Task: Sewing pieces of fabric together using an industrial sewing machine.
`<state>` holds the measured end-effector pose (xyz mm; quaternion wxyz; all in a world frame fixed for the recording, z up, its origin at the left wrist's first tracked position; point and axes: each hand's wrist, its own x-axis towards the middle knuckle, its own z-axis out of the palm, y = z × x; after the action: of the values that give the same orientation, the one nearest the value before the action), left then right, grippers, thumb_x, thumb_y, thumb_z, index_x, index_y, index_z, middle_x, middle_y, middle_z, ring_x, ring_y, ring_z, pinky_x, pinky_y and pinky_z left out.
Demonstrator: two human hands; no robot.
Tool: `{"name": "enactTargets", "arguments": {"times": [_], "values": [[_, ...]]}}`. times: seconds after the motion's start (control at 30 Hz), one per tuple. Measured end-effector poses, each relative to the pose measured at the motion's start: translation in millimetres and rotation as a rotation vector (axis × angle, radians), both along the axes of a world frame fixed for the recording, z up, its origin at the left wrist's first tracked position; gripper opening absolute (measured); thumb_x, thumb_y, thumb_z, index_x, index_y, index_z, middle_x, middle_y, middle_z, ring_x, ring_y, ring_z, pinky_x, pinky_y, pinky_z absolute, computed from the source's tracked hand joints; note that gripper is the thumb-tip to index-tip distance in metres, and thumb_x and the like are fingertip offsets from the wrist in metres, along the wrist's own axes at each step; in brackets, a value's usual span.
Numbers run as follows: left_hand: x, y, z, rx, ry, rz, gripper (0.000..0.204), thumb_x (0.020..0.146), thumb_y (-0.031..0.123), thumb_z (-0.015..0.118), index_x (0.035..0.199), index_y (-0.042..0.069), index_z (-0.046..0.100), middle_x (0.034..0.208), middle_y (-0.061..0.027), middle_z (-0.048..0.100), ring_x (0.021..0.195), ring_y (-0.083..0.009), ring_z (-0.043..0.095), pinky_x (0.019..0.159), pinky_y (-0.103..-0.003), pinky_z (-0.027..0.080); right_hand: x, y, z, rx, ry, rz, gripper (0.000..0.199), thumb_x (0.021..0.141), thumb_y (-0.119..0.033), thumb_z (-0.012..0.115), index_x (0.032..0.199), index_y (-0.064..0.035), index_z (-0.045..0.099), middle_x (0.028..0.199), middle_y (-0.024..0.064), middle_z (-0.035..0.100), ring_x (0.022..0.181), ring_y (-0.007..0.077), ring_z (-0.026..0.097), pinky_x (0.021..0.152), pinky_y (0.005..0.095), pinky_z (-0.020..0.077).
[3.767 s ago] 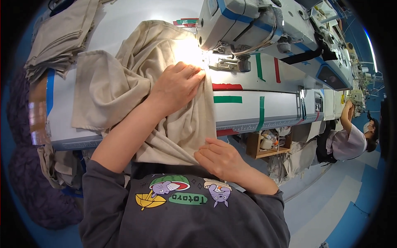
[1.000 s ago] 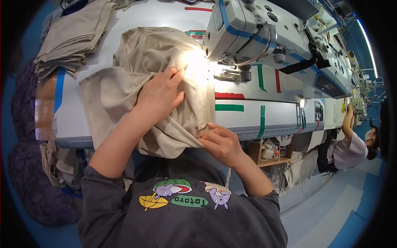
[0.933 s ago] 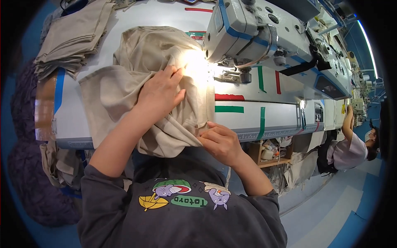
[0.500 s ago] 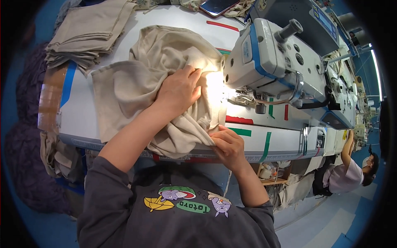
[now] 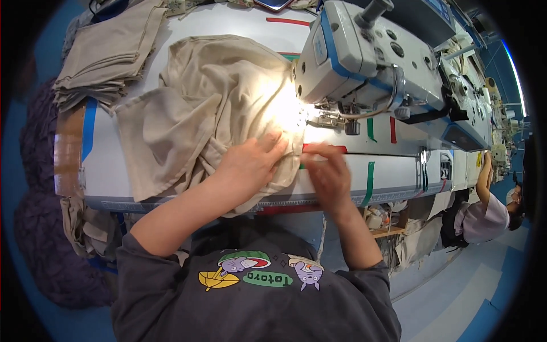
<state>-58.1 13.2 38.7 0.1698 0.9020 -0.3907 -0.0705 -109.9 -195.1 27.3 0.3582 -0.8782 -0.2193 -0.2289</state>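
A beige piece of cloth [image 5: 188, 108] lies in loose folds on the white sewing table, its right edge beside the sewing machine's presser foot [image 5: 323, 117]. My left hand [image 5: 250, 165] rests on the cloth near its right edge, fingers stretched forward and lying flat. My right hand [image 5: 327, 174] is at the cloth's right edge with bent fingers. Motion smears it, so I cannot tell whether it pinches the edge. The machine's lamp brightly lights the cloth by the needle area. The cloth's near end hangs over the table's front edge, partly behind my left forearm.
The white and blue sewing machine [image 5: 353, 62] stands at the right. A stack of beige cloth pieces [image 5: 108, 51] lies at the far left. Red and green tape strips [image 5: 370, 182] mark the table. A phone [image 5: 273, 4] lies at the back. Another person [image 5: 481, 216] is at the far right.
My left hand has slid back toward me over the cloth. My right hand has risen from the cloth's near corner along its right edge. The cloth lies flatter near the machine.
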Motion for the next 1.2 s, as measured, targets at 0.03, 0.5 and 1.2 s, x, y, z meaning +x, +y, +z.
{"name": "enactTargets", "arguments": {"times": [0.03, 0.5, 1.2], "values": [[-0.7, -0.8, -1.5, -0.004, -0.027, 0.009, 0.055, 0.083, 0.024, 0.068, 0.133, 0.009, 0.049, 0.128, -0.0053, 0.049, 0.089, -0.0246, 0.062, 0.075, -0.035, 0.055, 6.2, -1.5, -2.0, -0.066, 0.079, -0.112, 0.029, 0.081, -0.002, 0.066, 0.110, -0.0055, 0.063, 0.112, 0.0115, 0.062, 0.106, 0.0310, 0.058, 0.095, 0.0426, 0.0474], [8.7, 1.7, 5.2, 0.196, -0.068, 0.060, 0.062, 0.081, 0.044, 0.069, 0.131, 0.009, 0.056, 0.129, -0.0064, 0.059, 0.100, -0.0260, 0.063, 0.080, -0.039, 0.054, -17.3, -63.1, 12.3, -0.351, 0.105, -0.225, 0.035, 0.078, 0.004, 0.061, 0.109, -0.0118, 0.066, 0.105, 0.0072, 0.065, 0.106, 0.0273, 0.062, 0.109, 0.0513, 0.0362], [26.6, -9.1, -13.4, -0.070, -0.251, -0.325, 0.043, 0.084, 0.013, 0.062, 0.126, 0.014, 0.056, 0.125, -0.0026, 0.055, 0.113, -0.0190, 0.052, 0.095, -0.035, 0.044, -13.7, -9.3, -21.6, -0.118, 0.112, 0.191, 0.022, 0.070, -0.004, 0.072, 0.090, -0.0104, 0.067, 0.086, 0.0016, 0.060, 0.080, 0.0211, 0.062, 0.069, 0.0330, 0.0548]]}}
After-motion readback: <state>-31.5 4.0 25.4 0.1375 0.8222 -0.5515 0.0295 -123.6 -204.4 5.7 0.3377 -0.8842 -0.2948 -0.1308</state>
